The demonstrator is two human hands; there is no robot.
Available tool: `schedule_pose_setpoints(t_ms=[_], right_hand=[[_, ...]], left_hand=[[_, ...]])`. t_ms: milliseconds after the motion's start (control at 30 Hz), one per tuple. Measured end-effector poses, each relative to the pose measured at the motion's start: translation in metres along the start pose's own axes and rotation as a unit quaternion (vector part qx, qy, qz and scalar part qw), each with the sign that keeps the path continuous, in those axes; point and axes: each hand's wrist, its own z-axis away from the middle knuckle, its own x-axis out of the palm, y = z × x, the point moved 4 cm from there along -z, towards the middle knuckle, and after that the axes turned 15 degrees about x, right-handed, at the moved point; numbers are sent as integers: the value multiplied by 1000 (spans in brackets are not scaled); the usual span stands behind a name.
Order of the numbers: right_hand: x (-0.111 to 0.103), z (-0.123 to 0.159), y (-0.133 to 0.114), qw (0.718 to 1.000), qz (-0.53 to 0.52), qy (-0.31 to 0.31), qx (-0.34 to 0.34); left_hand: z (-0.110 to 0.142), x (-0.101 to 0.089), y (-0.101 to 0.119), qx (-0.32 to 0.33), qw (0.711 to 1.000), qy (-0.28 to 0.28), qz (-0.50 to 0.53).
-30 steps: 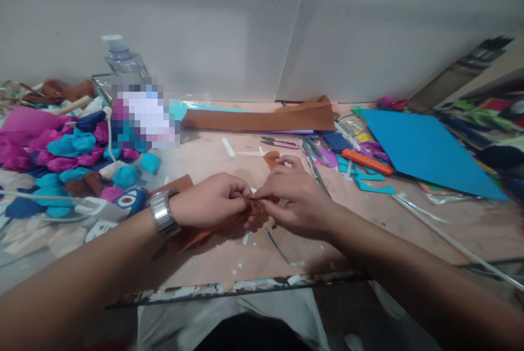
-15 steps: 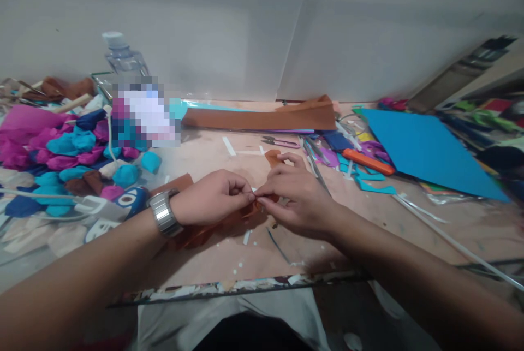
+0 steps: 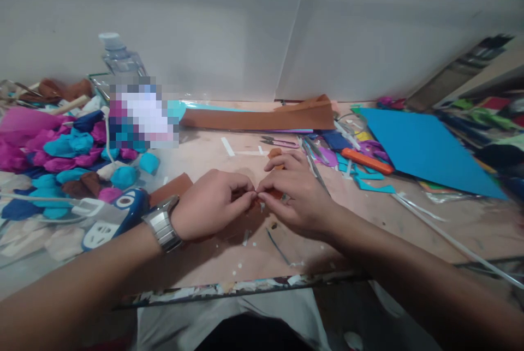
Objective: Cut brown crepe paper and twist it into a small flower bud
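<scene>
My left hand (image 3: 216,201), with a metal watch (image 3: 164,225) on its wrist, is closed in a pinch over the middle of the table. Its thumb and forefinger meet the fingertips of my right hand (image 3: 297,192). That hand pinches too, its other fingers curled. Between them is brown crepe paper (image 3: 275,153), most of it covered by the fingers; a bit sticks out above my right hand. Left of my left hand, a brown paper piece (image 3: 174,188) lies partly hidden; I cannot tell whether the two join.
Pink, blue and brown paper bundles (image 3: 69,143) pile up at left, beside a blue-and-white plug block (image 3: 118,217) and a bottle (image 3: 117,59). Behind lies a folded brown strip (image 3: 257,120). Thread snips (image 3: 282,142), an orange cutter (image 3: 366,160) and a blue sheet (image 3: 426,149) are rightward.
My left wrist has dropped slightly and turned. The brown paper below my left hand shows less now, and both hands still pinch at the same spot.
</scene>
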Motion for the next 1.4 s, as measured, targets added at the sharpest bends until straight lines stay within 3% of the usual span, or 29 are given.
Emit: schedule_pose_setpoints(t_ms=[200, 467, 767, 1033, 1400], right_hand=[[1, 0, 2, 997, -24, -66, 41], [5, 1, 2, 984, -61, -153, 71], [4, -1, 7, 987, -78, -109, 87], [4, 1, 5, 987, -83, -120, 61], [2, 0, 6, 992, -55, -104, 52]], left_hand=[[0, 4, 3, 62, 990, -5, -129], [3, 18, 4, 137, 956, -58, -251], [0, 14, -4, 80, 984, -36, -152], [0, 10, -2, 48, 997, -38, -52], [-2, 5, -7, 12, 997, -64, 50]])
